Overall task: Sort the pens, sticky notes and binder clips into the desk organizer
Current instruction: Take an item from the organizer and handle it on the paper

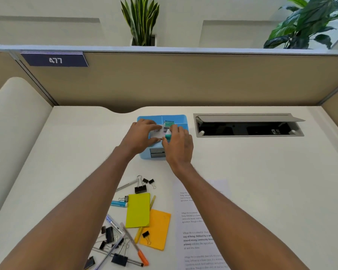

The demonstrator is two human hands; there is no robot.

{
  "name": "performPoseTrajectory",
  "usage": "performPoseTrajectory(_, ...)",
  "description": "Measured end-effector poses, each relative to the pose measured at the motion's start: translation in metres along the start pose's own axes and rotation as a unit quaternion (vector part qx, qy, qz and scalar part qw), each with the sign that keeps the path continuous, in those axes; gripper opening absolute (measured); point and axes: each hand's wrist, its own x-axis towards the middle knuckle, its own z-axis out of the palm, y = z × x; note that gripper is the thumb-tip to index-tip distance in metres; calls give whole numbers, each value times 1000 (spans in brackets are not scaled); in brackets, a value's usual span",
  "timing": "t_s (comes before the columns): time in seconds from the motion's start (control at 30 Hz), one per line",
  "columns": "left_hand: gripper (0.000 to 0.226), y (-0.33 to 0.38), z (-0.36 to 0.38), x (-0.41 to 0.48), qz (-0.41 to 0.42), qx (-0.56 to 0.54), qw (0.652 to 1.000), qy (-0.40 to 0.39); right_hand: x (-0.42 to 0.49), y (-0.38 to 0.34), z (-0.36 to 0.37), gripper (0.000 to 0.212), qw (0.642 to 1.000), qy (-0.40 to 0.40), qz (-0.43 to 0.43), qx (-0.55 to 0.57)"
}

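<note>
A light blue desk organizer stands at the back middle of the desk. Both my hands are over it. My left hand pinches a small white card or pad at the organizer's top. My right hand touches the same card, and a teal-and-white object shows beside its fingers. Near the front edge lie a yellow-green sticky pad, an orange sticky pad, several black binder clips and several pens.
A printed paper sheet lies under my right forearm. An open cable hatch is set into the desk at the back right. A beige partition closes off the back, with plants behind it.
</note>
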Motion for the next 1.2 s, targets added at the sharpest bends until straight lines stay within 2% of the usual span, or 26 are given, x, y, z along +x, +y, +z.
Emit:
performPoseTrajectory(0.13,49,-3,-7,4,31,7,999,-1,1,-2,-13,29,992,48,8,118)
performPoseTrajectory(0.27,42,-6,-11,5,54,22,998,-10,10,1,-39,26,962,136,-1,235)
performPoseTrajectory(0.4,39,-6,-13,8,42,-1,999,-2,11,7,-60,25,941,202,-37,271)
performPoseTrajectory(0.5,35,-3,-14,15,18,-33,999,5,6,12,-63,27,936,220,-49,269)
performPoseTrajectory(0.6,33,-1,-17,23,-13,-79,997,13,0,14,-58,27,948,190,-63,248)
performPoseTrajectory(0.7,32,-2,-21,28,-28,-133,991,15,1,12,-47,28,964,124,-69,223)
performPoseTrajectory(0.83,32,-1,-26,34,-32,-136,990,4,13,0,-35,27,978,62,-85,181)
performPoseTrajectory(1.03,33,-2,-28,37,-38,-151,988,-6,28,-10,-17,24,990,14,-112,83)
performPoseTrajectory(1.2,32,-3,-31,37,-36,-149,988,-16,30,-15,-9,33,993,-5,-117,24)
